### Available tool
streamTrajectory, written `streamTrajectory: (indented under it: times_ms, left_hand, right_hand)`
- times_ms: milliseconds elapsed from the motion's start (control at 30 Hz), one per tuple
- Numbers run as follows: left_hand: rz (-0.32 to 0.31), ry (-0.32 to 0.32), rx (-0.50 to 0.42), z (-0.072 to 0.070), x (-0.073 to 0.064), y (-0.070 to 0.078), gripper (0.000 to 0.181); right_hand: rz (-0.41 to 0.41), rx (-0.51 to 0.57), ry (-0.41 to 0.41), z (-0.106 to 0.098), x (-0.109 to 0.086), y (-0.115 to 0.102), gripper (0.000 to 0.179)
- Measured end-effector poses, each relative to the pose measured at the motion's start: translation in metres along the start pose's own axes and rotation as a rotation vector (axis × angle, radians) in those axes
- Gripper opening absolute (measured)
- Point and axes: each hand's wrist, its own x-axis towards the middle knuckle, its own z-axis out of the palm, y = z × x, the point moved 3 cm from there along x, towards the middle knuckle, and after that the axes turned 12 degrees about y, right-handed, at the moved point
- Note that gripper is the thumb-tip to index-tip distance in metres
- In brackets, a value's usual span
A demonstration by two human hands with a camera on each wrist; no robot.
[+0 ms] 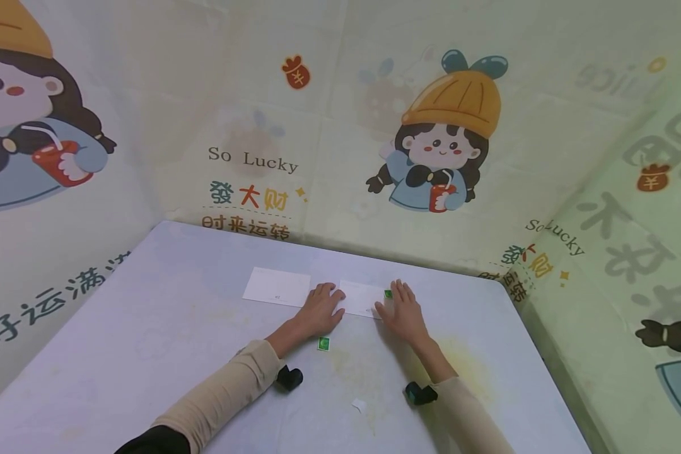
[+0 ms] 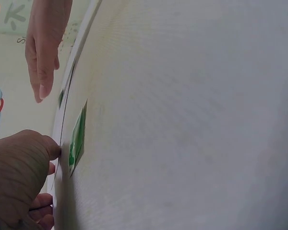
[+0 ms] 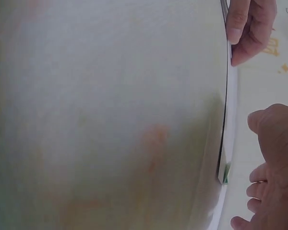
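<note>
Two white cards lie side by side on the white table: a left card [image 1: 277, 285] and a right card [image 1: 359, 294]. My left hand [image 1: 320, 310] rests at the left end of the right card, its fingers relaxed and its thumb by the near corner. Over the right end of that card is my right hand [image 1: 404, 315], fingers fairly straight and raised above the surface in the left wrist view. A small green stamp-like square [image 1: 388, 294] lies beside its fingertips, at the card's right end. Another green square [image 1: 323, 343] lies just nearer than the left hand.
A torn white paper scrap [image 1: 359, 405] lies on the table [image 1: 204, 353] between the forearms. Dark wrist-worn devices sit under both sleeves. Printed cartoon cloth [image 1: 340, 126] hangs behind the table's far edge and along both sides.
</note>
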Motion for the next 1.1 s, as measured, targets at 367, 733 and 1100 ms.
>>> streamTrajectory:
  times_ms: [367, 733, 1100]
  left_hand:
    - [-0.013, -0.006, 0.002, 0.0, 0.0, -0.001, 0.039]
    - [0.009, 0.013, -0.013, -0.002, -0.001, 0.0, 0.038]
    - [0.004, -0.002, 0.009, 0.001, 0.001, -0.001, 0.038]
  right_hand:
    - [-0.077, -0.055, -0.122, 0.001, -0.008, -0.01, 0.07]
    - [-0.06, -0.141, -0.218, 0.01, -0.007, -0.006, 0.079]
    - [-0.066, -0.155, -0.245, 0.015, -0.008, -0.005, 0.079]
